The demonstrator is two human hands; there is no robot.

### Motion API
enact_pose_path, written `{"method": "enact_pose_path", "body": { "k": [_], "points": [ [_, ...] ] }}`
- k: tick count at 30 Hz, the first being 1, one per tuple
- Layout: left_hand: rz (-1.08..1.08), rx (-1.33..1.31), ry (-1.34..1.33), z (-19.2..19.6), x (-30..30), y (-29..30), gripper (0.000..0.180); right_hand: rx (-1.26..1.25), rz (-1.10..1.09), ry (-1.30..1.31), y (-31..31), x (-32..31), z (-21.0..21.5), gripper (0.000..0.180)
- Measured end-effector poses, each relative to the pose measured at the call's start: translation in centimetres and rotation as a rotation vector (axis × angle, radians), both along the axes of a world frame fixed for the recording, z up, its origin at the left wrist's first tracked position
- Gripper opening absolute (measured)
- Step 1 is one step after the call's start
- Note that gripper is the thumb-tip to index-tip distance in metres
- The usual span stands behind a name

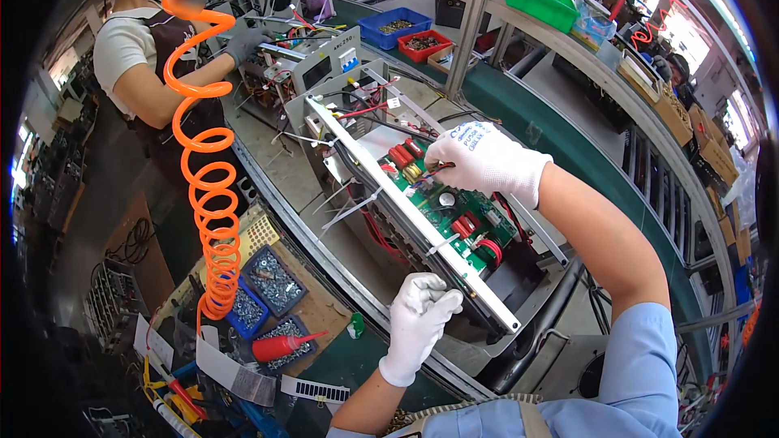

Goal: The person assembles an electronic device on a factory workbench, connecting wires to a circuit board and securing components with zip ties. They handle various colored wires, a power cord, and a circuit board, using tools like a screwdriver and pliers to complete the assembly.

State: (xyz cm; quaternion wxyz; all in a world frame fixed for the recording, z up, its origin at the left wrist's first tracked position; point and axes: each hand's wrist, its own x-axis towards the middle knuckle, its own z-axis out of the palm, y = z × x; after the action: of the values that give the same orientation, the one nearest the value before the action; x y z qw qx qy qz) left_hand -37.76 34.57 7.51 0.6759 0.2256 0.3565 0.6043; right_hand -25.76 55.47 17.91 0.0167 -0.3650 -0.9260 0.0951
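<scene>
In front of me lies an open metal equipment chassis with a white side rail (pixel 406 207) and a green circuit board (pixel 442 203) inside. The board carries red and yellow components, a white round part and looped red wires (pixel 491 250). My right hand (pixel 491 162), in a white knit glove, is over the board's far part, fingertips pinched on thin dark and red wires. My left hand (pixel 420 320), gloved alike, is curled closed beside the rail's near end; whatever its fingers hold is hidden. Pale cable ties (pixel 353 211) stick out from a black cable bundle along the rail.
An orange coiled air hose (pixel 213 203) hangs at left. Trays of screws (pixel 276 280) and a red bottle (pixel 284 346) lie lower left. A co-worker (pixel 150 57) handles another chassis (pixel 312 61) farther up the line. Blue (pixel 395 28) and red bins (pixel 423 45) stand beyond, near a metal post (pixel 473 24).
</scene>
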Motion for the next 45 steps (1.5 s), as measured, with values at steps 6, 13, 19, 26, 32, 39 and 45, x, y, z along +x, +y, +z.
{"method": "enact_pose_path", "body": {
  "k": [6,13,19,26,32,39,45],
  "points": [
    [-0.017,-0.001,-0.001,0.0,-0.1,0.1,0.026,-0.030,-0.002,-0.104,0.1,-0.5,0.9,0.019],
    [-0.018,0.024,-0.050,-0.6,0.2,0.3,0.027,0.080,0.113,-0.045,-0.2,-1.5,0.0,0.015],
    [-0.057,0.031,-0.048,-1.5,0.2,0.3,0.024,0.027,-0.062,-0.084,-1.8,-2.8,0.4,0.011],
    [-0.080,0.042,-0.005,-0.6,-0.3,-0.1,0.024,0.082,-0.108,0.014,-2.3,-2.7,-0.7,0.013],
    [0.068,0.128,0.203,-0.2,-1.0,-1.4,0.026,0.159,-0.119,0.133,-3.7,-0.7,0.6,0.022],
    [0.168,0.294,0.317,6.5,-1.3,-5.4,0.048,0.287,-0.060,0.369,-17.2,5.5,5.9,0.022],
    [0.033,0.466,0.243,10.7,5.5,-8.9,0.027,0.184,-0.199,0.253,-28.1,12.3,8.0,0.028]
  ]
}}
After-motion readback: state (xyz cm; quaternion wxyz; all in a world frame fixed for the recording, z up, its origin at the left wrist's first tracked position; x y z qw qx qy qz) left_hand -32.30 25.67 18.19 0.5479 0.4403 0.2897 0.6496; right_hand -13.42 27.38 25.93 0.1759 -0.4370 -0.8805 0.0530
